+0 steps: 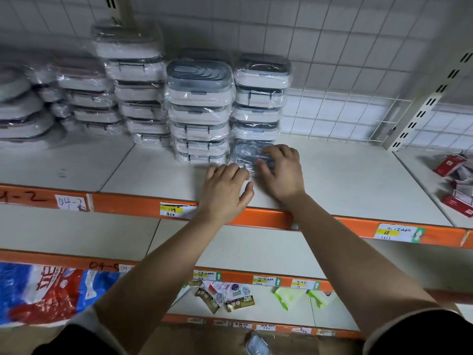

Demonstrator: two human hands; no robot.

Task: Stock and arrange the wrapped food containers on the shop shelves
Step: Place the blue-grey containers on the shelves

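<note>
A small wrapped container [247,152] with a grey lid lies on the white upper shelf [345,175], in front of the rightmost stack [259,98]. My right hand [280,170] grips its right side with curled fingers. My left hand [224,190] touches its front left corner, fingers loosely bent over the wrap. Several stacks of wrapped white containers with grey lids stand behind, among them a middle stack [201,111] and a taller stack [134,83] further left.
Rounder wrapped containers [23,108] fill the far left of the shelf. Red and white boxes [458,183] lie at the far right. An orange shelf edge [128,204] carries price labels. Lower shelves hold small packets [230,298] and a blue-red bag [43,290].
</note>
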